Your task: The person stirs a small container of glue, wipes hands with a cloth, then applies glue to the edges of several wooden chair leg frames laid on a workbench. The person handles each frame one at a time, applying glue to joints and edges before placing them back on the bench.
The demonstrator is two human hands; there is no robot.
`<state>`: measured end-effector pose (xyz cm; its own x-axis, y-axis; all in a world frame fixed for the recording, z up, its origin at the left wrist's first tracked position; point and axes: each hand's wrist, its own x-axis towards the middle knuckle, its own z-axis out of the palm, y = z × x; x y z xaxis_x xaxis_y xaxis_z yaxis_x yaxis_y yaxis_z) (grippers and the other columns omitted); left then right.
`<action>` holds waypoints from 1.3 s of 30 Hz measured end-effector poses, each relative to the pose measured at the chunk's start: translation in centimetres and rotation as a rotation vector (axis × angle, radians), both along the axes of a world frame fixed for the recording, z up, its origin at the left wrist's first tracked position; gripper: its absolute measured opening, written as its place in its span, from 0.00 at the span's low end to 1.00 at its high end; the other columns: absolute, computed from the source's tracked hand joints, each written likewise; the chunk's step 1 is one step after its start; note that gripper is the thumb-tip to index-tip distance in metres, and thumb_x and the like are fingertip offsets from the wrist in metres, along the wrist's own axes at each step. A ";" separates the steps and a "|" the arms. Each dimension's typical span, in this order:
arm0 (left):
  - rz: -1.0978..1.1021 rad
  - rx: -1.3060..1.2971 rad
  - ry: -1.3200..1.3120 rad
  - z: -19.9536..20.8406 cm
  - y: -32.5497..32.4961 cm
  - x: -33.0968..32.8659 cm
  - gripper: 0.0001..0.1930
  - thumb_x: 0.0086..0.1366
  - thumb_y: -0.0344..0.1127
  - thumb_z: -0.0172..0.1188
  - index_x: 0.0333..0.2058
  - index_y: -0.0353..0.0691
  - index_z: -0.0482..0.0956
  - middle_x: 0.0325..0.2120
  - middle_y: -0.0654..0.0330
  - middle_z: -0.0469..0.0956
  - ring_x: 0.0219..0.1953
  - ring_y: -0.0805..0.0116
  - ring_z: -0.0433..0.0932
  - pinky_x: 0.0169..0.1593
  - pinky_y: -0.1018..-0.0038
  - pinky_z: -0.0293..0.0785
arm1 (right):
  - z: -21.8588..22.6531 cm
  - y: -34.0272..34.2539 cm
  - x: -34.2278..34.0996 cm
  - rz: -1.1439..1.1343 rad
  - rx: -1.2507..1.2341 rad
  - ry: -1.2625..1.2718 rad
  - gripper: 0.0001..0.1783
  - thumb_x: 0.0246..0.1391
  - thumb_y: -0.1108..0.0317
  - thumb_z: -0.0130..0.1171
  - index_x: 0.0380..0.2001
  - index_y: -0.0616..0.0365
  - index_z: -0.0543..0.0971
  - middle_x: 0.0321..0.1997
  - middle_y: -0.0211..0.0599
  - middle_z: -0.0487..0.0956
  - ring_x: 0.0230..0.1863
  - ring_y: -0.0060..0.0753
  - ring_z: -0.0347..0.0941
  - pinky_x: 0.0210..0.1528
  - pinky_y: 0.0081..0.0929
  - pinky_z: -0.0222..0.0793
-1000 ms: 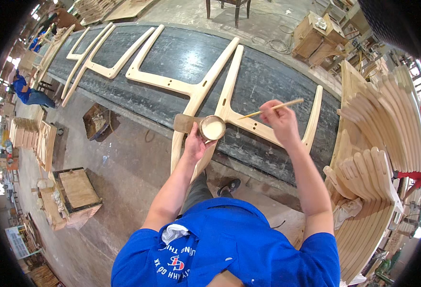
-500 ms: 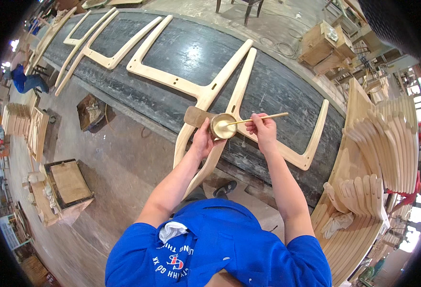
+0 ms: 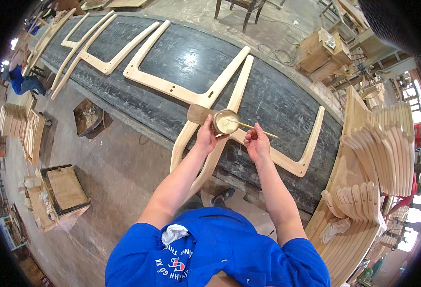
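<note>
My left hand (image 3: 207, 137) is closed round a small round pot (image 3: 226, 121) filled with cream-coloured, glue-like paste. A flat brown wooden paddle (image 3: 198, 114) juts from the pot's left side; whether the two are joined, I cannot tell. Between the fingertips of my right hand (image 3: 257, 143) is pinched a thin stick (image 3: 263, 131), its left end in the paste. Both hands are above a pale wooden chair frame (image 3: 287, 162), which lies partly over the near edge of the dark table. Another pale frame (image 3: 167, 86), with holes and a slot, lies just beyond it.
The long dark table (image 3: 191, 57) carries several more frames toward the far left. Stacked curved wooden parts (image 3: 382, 158) stand at the right. On the floor at left are a box with a framed top (image 3: 67, 186) and a dark tray (image 3: 88, 117). Another person (image 3: 24, 81) is at far left.
My right hand has moved slightly nearer and left. The stick's free end has swung from pointing slightly up to pointing down to the right.
</note>
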<state>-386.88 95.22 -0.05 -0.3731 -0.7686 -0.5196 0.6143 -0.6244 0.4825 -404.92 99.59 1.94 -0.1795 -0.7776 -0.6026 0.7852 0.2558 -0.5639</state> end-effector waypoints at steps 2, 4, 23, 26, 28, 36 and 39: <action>0.007 -0.001 0.018 -0.6 -0.4 -0.4 0.26 0.67 0.55 0.37 0.54 0.43 0.63 0.50 0.57 0.70 0.52 0.60 0.70 0.51 0.55 0.69 | 0.1 -0.6 -0.2 -0.022 -0.020 -0.016 0.09 0.53 0.62 0.59 0.24 0.51 0.72 0.22 0.30 0.75 0.20 0.23 0.69 0.23 0.21 0.66; 0.031 0.015 0.015 -1.5 -0.9 0.2 0.27 0.67 0.56 0.36 0.55 0.44 0.63 0.50 0.57 0.70 0.52 0.60 0.70 0.51 0.56 0.69 | 0.8 -1.8 -0.5 0.016 -0.106 0.118 0.07 0.53 0.65 0.57 0.26 0.53 0.71 0.23 0.33 0.76 0.21 0.23 0.70 0.23 0.20 0.66; 0.149 0.101 -0.034 -3.6 3.8 9.4 0.28 0.66 0.57 0.38 0.55 0.42 0.62 0.50 0.57 0.71 0.49 0.58 0.73 0.48 0.58 0.73 | -0.6 -8.9 2.0 0.687 -0.559 1.563 0.07 0.48 0.70 0.56 0.23 0.60 0.70 0.20 0.46 0.71 0.24 0.48 0.70 0.28 0.37 0.66; 0.186 0.122 -0.042 -3.7 3.8 9.9 0.28 0.66 0.56 0.38 0.55 0.43 0.63 0.49 0.57 0.71 0.49 0.58 0.73 0.48 0.59 0.73 | -0.6 -8.9 2.6 0.828 -0.578 1.567 0.08 0.49 0.70 0.55 0.22 0.60 0.69 0.21 0.46 0.71 0.26 0.50 0.70 0.28 0.38 0.66; 0.204 0.133 -0.017 -3.6 3.8 10.0 0.27 0.66 0.56 0.38 0.55 0.43 0.63 0.49 0.57 0.72 0.49 0.58 0.73 0.48 0.59 0.72 | -0.9 -9.3 2.9 0.793 -0.613 1.569 0.08 0.50 0.69 0.55 0.23 0.60 0.69 0.20 0.46 0.70 0.26 0.51 0.70 0.28 0.38 0.66; 0.150 0.139 -0.033 -2.6 4.2 8.4 0.28 0.67 0.56 0.37 0.54 0.41 0.63 0.49 0.55 0.71 0.49 0.58 0.73 0.49 0.58 0.73 | -0.6 -10.6 1.6 0.859 -0.517 1.670 0.11 0.50 0.65 0.56 0.22 0.60 0.70 0.19 0.45 0.72 0.25 0.50 0.71 0.27 0.39 0.66; 0.128 0.119 -0.014 -2.8 4.3 8.3 0.28 0.67 0.56 0.36 0.55 0.41 0.63 0.48 0.56 0.72 0.48 0.59 0.74 0.48 0.59 0.74 | -0.6 -10.5 1.8 0.835 -0.522 1.598 0.11 0.50 0.65 0.56 0.22 0.60 0.69 0.19 0.44 0.72 0.25 0.49 0.71 0.27 0.38 0.67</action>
